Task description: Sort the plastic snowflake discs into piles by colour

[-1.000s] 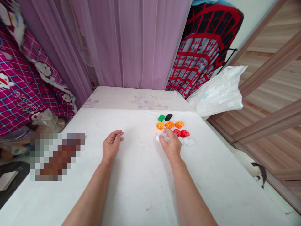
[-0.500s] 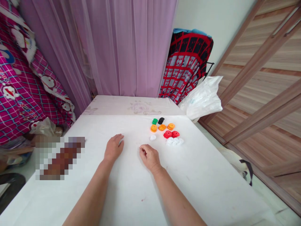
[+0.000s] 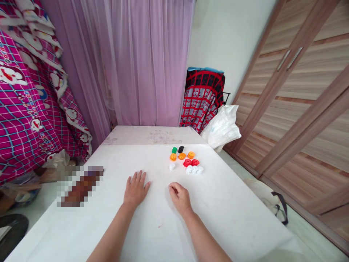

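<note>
- Left hand: lies palm down on the white table cover, fingers wide apart and straight. It holds nothing.
- Right hand: rests on the cover just right of the left one, the two apart. Its fingers are curled in toward the thumb, a narrow, closed posture. I cannot tell whether anything small sits inside the curl; nothing shows.
- Small plastic pieces: grouped on the cover beyond the right hand, toward the far right part of the table and clear of both hands.
- Nearest piece: a lone white piece, the closest to the right hand's knuckles, not touching them.
- Just right of it: a cluster of white pieces, pressed together.
- Row behind those: two red pieces, side by side and touching.
- Next row back: three orange pieces in a line.
- Farthest row: a green piece and a black piece, next to each other.
- Surroundings: a white plastic bag leans at the table's far right corner, with a red and black checked cloth hanging behind it.
- Purple curtain behind the table; pink patterned blanket at left; wooden wardrobe doors at right.
</note>
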A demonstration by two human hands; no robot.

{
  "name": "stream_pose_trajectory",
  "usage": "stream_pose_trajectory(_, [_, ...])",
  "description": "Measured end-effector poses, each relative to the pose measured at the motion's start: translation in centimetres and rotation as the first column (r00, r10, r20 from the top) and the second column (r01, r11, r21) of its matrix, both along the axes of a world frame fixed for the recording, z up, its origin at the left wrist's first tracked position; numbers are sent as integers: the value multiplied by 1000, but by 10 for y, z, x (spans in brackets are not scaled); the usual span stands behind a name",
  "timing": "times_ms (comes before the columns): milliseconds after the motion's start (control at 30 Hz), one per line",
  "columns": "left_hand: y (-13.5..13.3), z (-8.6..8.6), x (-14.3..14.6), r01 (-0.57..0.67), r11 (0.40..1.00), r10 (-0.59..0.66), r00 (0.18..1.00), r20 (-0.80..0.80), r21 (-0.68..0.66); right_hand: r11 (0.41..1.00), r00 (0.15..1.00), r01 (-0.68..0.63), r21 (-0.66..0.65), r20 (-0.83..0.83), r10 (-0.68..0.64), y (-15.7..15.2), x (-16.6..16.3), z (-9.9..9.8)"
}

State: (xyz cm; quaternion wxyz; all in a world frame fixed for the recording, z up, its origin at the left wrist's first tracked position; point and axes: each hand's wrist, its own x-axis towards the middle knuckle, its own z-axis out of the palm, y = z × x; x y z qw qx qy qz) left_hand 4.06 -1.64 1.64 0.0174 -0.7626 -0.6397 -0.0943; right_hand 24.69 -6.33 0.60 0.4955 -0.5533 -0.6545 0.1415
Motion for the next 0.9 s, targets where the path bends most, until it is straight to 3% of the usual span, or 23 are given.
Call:
stream_pose_trajectory(167, [-2, -1, 0, -20, 1000, 21, 999, -44, 8, 964, 936, 267, 8, -240, -258, 5, 61, -5])
stream_pose_trajectory(267, [-2, -5, -3, -10, 999, 12, 998, -55, 50, 886, 791, 455, -90, -416, -448, 20, 115, -12])
stream_pose_trajectory(333, [-3, -8, -6, -4, 998, 7, 998, -56, 62, 846, 708, 502, -180, -476, -522, 35, 148, -19])
stream_pose_trajectory(467, [4, -11, -12, 10, 1000, -10, 1000, -27, 23, 869, 739, 428, -247, -458, -494, 73, 187, -26])
stream_pose_trajectory(600, [34, -9, -1, 85, 992, -72, 988, 134, -95, 907, 788, 346, -241, -450, -420, 117, 195, -24])
stream_pose_trajectory(733, [78, -2, 36, 166, 973, -97, 926, 364, -162, 934, 821, 272, -232, -450, -351, 152, 192, -20])
stream_pose_trajectory(900, [118, 12, 94, 259, 933, -94, 844, 528, -249, 956, 876, 145, -256, -416, -244, 170, 182, -12])
